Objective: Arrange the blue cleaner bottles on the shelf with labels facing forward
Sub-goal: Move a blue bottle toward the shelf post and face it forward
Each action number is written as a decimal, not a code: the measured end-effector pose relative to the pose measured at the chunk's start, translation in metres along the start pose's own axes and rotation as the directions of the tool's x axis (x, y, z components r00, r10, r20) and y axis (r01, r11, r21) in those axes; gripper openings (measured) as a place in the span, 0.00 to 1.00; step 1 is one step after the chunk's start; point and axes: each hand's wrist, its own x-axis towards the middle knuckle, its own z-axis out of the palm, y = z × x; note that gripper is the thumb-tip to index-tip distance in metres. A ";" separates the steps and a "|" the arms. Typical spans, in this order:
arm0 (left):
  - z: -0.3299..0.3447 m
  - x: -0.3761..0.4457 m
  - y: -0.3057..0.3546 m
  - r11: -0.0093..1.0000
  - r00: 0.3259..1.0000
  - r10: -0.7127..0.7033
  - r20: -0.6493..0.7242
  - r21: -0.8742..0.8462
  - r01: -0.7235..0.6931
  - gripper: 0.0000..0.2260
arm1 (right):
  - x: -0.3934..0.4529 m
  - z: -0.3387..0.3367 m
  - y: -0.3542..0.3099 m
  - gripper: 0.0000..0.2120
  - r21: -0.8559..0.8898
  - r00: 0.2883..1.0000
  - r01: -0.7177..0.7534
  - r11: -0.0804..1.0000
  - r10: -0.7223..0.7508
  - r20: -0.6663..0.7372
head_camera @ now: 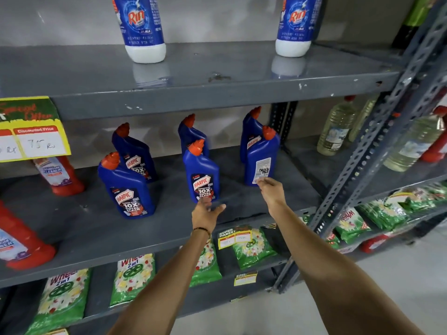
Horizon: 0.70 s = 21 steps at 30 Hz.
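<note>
Several blue cleaner bottles with red caps stand on the grey middle shelf point(72, 228). The front left bottle point(127, 187) and the front middle bottle point(202, 174) show their labels forward. Behind them stand a back left bottle point(135, 153) and a back middle bottle point(191, 136). The front right bottle point(261, 158) shows its white back sticker, with another bottle point(249, 131) behind it. My left hand point(206, 212) is open just below the front middle bottle, fingertips at its base. My right hand point(269, 188) reaches the base of the front right bottle, fingertips touching its sticker, not gripping.
Red cleaner bottles point(60, 175) stand at the shelf's left under a yellow price sign point(31, 131). White and blue bottles point(142, 27) sit on the upper shelf. Green detergent packs point(133, 276) lie on the lower shelf. A perforated steel upright point(377, 151) and clear bottles point(336, 129) are at the right.
</note>
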 end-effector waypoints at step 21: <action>0.106 0.071 0.086 0.995 0.993 0.047 0.104 0.078 -0.056 0.32 | 0.113 -0.056 -0.035 0.18 -0.274 0.882 0.293 0.916 -0.148 0.448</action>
